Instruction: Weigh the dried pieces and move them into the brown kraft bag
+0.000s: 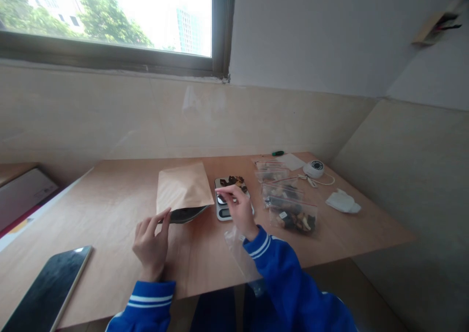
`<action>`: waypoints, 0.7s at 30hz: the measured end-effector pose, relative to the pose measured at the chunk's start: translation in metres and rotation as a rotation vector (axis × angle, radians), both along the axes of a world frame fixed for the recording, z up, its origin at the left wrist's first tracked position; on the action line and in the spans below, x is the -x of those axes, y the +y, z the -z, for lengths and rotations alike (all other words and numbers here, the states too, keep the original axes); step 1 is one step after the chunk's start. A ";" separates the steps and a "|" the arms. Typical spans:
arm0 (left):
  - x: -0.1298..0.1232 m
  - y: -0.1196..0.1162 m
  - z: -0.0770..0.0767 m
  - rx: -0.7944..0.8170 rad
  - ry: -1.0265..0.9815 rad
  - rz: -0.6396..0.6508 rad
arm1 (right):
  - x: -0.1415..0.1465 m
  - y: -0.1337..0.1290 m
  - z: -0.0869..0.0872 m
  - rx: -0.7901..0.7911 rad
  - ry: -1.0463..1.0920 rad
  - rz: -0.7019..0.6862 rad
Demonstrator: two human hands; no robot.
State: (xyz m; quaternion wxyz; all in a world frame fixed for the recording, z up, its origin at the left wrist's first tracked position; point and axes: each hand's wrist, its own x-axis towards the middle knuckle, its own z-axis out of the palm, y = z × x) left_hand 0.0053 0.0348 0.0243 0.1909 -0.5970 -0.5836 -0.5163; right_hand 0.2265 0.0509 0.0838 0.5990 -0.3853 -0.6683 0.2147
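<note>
A brown kraft paper pouch (185,185) lies on the table with its dark-lined mouth gaping toward me. At its near left edge, my left hand (151,241) pinches the rim between thumb and fingers. Just right of the pouch sits a small white digital scale (223,214), its plate bearing dark brown dried pieces (236,181). Over the scale, my right hand (240,210) reaches left with thumb and fingertips drawn together; whatever is between them is too small to make out. Below my right wrist lies a clear plastic bag (238,254), hanging partly past the table edge.
Several clear zip bags of dried pieces (293,219) form a column right of the scale. Beyond them are a white round device with a cable (313,168), a crumpled white tissue (343,201) and a green-handled tool (278,153). A dark tablet (47,288) lies front left.
</note>
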 end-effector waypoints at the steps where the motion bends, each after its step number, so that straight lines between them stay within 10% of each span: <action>1: 0.004 0.001 0.004 0.007 -0.016 -0.002 | -0.008 0.009 0.002 0.076 0.049 0.018; 12: 0.005 -0.003 0.009 0.064 -0.020 0.047 | -0.045 0.129 0.042 0.309 -0.090 0.009; 21: 0.005 -0.002 0.008 0.060 -0.006 0.063 | -0.046 0.131 0.048 0.304 -0.314 0.056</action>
